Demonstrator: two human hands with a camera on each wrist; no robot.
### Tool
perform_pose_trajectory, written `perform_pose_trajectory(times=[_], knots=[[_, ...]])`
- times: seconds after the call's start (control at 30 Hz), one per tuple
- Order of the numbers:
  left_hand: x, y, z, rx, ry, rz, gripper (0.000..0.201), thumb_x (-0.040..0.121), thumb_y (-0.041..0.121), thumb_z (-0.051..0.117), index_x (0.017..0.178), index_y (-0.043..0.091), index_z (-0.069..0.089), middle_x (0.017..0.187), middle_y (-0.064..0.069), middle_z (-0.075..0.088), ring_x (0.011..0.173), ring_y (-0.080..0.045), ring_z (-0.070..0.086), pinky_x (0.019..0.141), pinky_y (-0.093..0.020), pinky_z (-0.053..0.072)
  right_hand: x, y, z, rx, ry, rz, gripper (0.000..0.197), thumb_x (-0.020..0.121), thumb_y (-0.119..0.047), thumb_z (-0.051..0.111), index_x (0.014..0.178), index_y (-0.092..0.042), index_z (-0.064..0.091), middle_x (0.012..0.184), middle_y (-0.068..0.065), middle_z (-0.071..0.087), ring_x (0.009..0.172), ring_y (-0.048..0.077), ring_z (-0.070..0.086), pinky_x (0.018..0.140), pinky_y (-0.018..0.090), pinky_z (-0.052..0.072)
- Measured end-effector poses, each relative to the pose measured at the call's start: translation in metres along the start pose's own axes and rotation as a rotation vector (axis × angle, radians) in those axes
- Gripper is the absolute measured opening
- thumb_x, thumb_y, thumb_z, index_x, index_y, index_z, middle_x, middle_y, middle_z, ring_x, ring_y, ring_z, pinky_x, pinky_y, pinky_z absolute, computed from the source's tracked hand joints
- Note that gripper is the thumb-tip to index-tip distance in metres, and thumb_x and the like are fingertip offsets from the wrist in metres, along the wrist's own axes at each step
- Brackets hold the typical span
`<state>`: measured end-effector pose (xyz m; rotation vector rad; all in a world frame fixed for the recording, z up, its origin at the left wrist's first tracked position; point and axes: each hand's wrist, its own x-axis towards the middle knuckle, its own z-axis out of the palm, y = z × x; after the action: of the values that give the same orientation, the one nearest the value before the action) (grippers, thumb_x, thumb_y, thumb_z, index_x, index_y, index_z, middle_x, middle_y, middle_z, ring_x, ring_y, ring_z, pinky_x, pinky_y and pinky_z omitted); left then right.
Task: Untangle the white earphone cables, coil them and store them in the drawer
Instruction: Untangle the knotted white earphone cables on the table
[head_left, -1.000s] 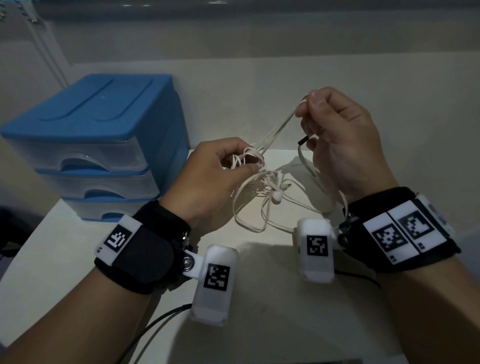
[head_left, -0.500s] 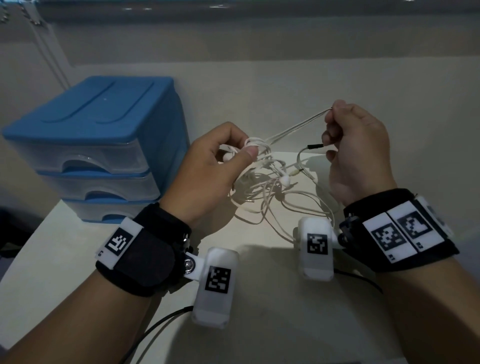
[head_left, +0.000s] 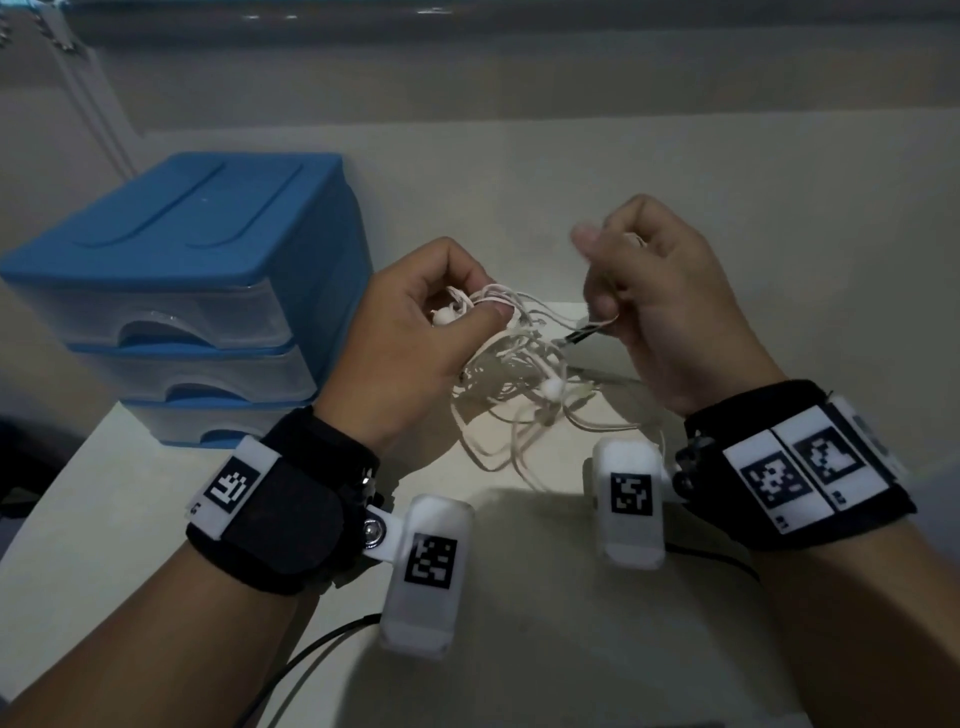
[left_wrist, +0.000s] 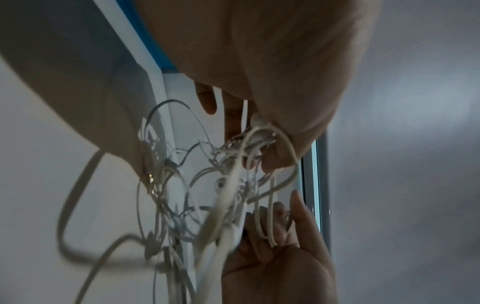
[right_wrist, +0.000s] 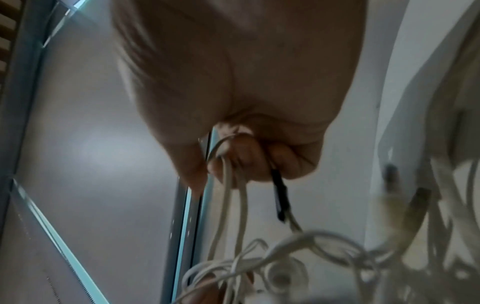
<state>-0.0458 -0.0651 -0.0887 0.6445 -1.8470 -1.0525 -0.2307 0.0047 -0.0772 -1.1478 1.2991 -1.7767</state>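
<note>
A blue drawer unit (head_left: 171, 291) with three closed drawers stands at the left on the table (head_left: 519, 649). Beside it the left hand (head_left: 415, 343) pinches a bunch of the tangled white earphone cables (head_left: 519, 374) between thumb and fingers, loose loops hanging to the table. The right hand (head_left: 670, 306) curls its fingers round a few strands, near the black plug (head_left: 574, 336).

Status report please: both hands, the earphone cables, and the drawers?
Left hand grips the knotted cables. Right hand pinches loose strands near the black plug. Cables tangled, not coiled. Drawer unit closed, nothing blocking.
</note>
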Motion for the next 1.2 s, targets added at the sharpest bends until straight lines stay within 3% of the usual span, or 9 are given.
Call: perform_pose_trajectory(times=[0.1, 0.2, 0.27, 0.43, 0.6, 0.77, 0.97, 1.07, 1.2], knots=[[0.0001, 0.0004, -0.001, -0.013, 0.003, 0.001, 0.017, 0.086, 0.013, 0.076, 0.087, 0.005, 0.061, 0.089, -0.022, 0.067, 0.081, -0.042, 0.062, 0.073, -0.049, 0.055, -0.005, 0.0025, 0.0004, -0.163, -0.172, 0.01, 0.024, 0.087, -0.017, 0.078, 0.099, -0.011, 0.059, 0.053, -0.007, 0.041, 0.047, 0.009, 0.032, 0.048, 0.021, 0.03], [0.0004, 0.0001, -0.0011, -0.029, 0.019, -0.015, 0.016, 0.089, 0.007, 0.073, 0.087, 0.002, 0.058, 0.086, -0.026, 0.061, 0.071, -0.025, 0.057, 0.065, -0.036, 0.048, -0.0083, 0.0026, -0.0014, -0.351, -0.286, 0.018, 0.023, 0.08, -0.023, 0.085, 0.091, -0.009, 0.071, 0.054, -0.008, 0.044, 0.052, 0.011, 0.035, 0.055, 0.024, 0.032], [0.001, -0.0011, -0.0004, -0.055, 0.037, -0.045, 0.016, 0.088, 0.008, 0.073, 0.085, 0.005, 0.057, 0.084, -0.027, 0.058, 0.07, -0.023, 0.054, 0.063, -0.038, 0.047, -0.0087, 0.0028, -0.003, -0.419, -0.31, 0.03, 0.016, 0.079, -0.024, 0.086, 0.083, -0.013, 0.075, 0.056, -0.004, 0.046, 0.056, 0.014, 0.038, 0.058, 0.027, 0.033], [0.0027, -0.0061, -0.0004, -0.092, 0.036, -0.086, 0.018, 0.083, 0.009, 0.073, 0.083, 0.009, 0.056, 0.076, -0.013, 0.055, 0.07, -0.024, 0.051, 0.066, -0.042, 0.044, -0.0071, 0.0027, -0.0027, -0.396, -0.258, 0.017, 0.01, 0.087, -0.018, 0.078, 0.08, -0.011, 0.077, 0.066, 0.005, 0.056, 0.06, 0.017, 0.041, 0.058, 0.027, 0.034], [0.0001, -0.0041, -0.0008, 0.003, -0.121, -0.057, 0.022, 0.084, 0.01, 0.08, 0.085, 0.006, 0.058, 0.085, -0.023, 0.063, 0.074, -0.021, 0.056, 0.069, -0.036, 0.046, -0.0046, 0.0024, -0.0006, -0.255, -0.176, 0.09, 0.021, 0.093, -0.01, 0.067, 0.073, -0.014, 0.07, 0.06, -0.004, 0.046, 0.058, 0.014, 0.034, 0.053, 0.021, 0.029], [-0.0012, -0.0021, 0.0005, 0.0, -0.168, -0.054, 0.021, 0.086, 0.012, 0.08, 0.087, 0.007, 0.06, 0.084, -0.012, 0.066, 0.076, -0.016, 0.059, 0.072, -0.034, 0.047, -0.0032, 0.0021, 0.0035, -0.249, -0.083, 0.178, 0.025, 0.093, -0.011, 0.058, 0.069, -0.017, 0.059, 0.074, 0.013, 0.038, 0.06, 0.017, 0.033, 0.053, 0.027, 0.024], [-0.0017, -0.0004, 0.0015, 0.036, -0.197, -0.044, 0.019, 0.087, 0.009, 0.079, 0.087, 0.004, 0.061, 0.083, 0.004, 0.066, 0.081, -0.007, 0.063, 0.077, -0.022, 0.048, -0.0017, -0.0021, 0.0029, -0.174, 0.069, 0.165, 0.027, 0.095, -0.011, 0.053, 0.069, -0.013, 0.055, 0.064, 0.002, 0.051, 0.052, 0.015, 0.034, 0.051, 0.027, 0.023], [-0.0016, -0.0013, 0.0015, 0.059, -0.202, -0.051, 0.017, 0.086, 0.009, 0.079, 0.086, 0.007, 0.062, 0.084, 0.004, 0.069, 0.083, -0.005, 0.064, 0.078, -0.016, 0.045, -0.0028, -0.0029, 0.0036, -0.199, 0.06, 0.129, 0.027, 0.094, -0.01, 0.055, 0.067, -0.014, 0.057, 0.066, 0.002, 0.056, 0.053, 0.013, 0.038, 0.049, 0.023, 0.028], [-0.0017, -0.0021, 0.0008, 0.058, -0.243, -0.068, 0.011, 0.09, 0.011, 0.076, 0.092, 0.011, 0.065, 0.097, -0.004, 0.073, 0.095, -0.018, 0.069, 0.084, -0.024, 0.048, -0.0055, -0.0034, 0.0047, -0.279, -0.043, 0.078, 0.026, 0.093, -0.01, 0.061, 0.068, -0.016, 0.063, 0.075, 0.001, 0.061, 0.06, 0.01, 0.043, 0.057, 0.019, 0.037]])
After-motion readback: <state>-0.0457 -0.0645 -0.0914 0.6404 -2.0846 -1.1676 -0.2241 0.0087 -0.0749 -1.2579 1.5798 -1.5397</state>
